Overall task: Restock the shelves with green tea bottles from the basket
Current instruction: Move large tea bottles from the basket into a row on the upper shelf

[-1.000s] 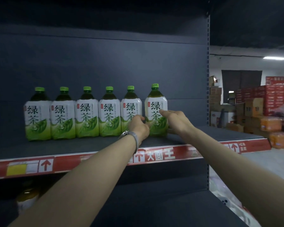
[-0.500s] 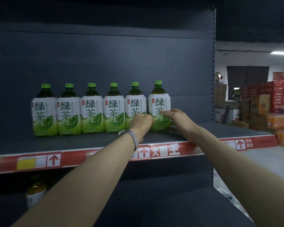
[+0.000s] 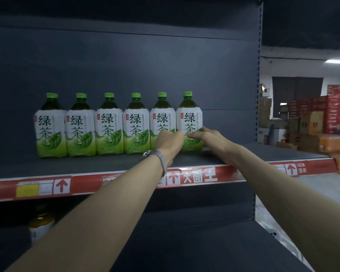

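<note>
Several green tea bottles (image 3: 108,130) with green caps stand upright in a row on the dark upper shelf (image 3: 86,165). The rightmost green tea bottle (image 3: 188,118) stands against its neighbour. My right hand (image 3: 208,137) curls its fingers round the lower front and right side of that bottle. My left hand (image 3: 170,142), a watch on its wrist, has curled fingers and rests its knuckles against the lower front where the last two bottles meet. The basket is out of view.
A red price strip (image 3: 194,176) runs along the shelf's front edge. The shelf stretches bare to the right of the row. A yellow-capped bottle (image 3: 40,226) stands on the lower shelf (image 3: 185,242). Stacked cartons (image 3: 310,122) fill the room at the right.
The rightmost bottle has slid left and closed the gap to its neighbour. Both hands have sunk lower on the bottle's front.
</note>
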A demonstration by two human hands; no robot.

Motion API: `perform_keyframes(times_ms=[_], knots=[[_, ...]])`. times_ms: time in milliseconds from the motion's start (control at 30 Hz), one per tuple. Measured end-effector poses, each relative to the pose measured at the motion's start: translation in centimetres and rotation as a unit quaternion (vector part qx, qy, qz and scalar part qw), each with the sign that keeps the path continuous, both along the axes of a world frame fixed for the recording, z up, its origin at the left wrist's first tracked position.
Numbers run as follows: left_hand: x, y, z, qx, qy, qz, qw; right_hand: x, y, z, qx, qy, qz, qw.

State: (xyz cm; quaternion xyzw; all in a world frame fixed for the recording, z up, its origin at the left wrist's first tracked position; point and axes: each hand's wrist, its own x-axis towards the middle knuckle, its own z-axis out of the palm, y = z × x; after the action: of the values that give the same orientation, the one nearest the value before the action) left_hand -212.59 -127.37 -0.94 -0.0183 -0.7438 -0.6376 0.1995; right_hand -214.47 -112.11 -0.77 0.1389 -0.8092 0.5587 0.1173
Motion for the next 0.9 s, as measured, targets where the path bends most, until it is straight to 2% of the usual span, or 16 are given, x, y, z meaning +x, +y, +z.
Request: perform_keyframes(times_ms=[133, 367, 533, 700, 800, 900], knots=[[0.1, -0.1, 0.0, 0.01, 0.0, -0.013, 1.0, 0.2, 0.4, -0.1, -0.007, -0.007, 0.023, 1.0], [0.1, -0.3, 0.1, 0.029, -0.008, -0.027, 0.999, 0.1, 0.6, -0.2, -0.017, -0.017, 0.007, 1.0], [0.6, -0.1, 0.1, -0.014, -0.005, -0.019, 1.0, 0.8, 0.2, -0.1, -0.008, -0.014, -0.009, 1.0], [1.2, -0.4, 0.4, -0.038, -0.02, -0.032, 0.999, 2.1, -0.8, -0.1, 0.091, 0.025, -0.097, 0.991], [1.7, -1.3, 0.8, -0.055, -0.03, -0.056, 0.996, 3.7, -1.8, -0.3, 0.146, 0.096, -0.162, 0.971], [3.8, -2.8, 1.0, -0.106, 0.004, -0.045, 0.993, 6.5, -3.4, -0.4, 0.18, 0.147, -0.154, 0.96]])
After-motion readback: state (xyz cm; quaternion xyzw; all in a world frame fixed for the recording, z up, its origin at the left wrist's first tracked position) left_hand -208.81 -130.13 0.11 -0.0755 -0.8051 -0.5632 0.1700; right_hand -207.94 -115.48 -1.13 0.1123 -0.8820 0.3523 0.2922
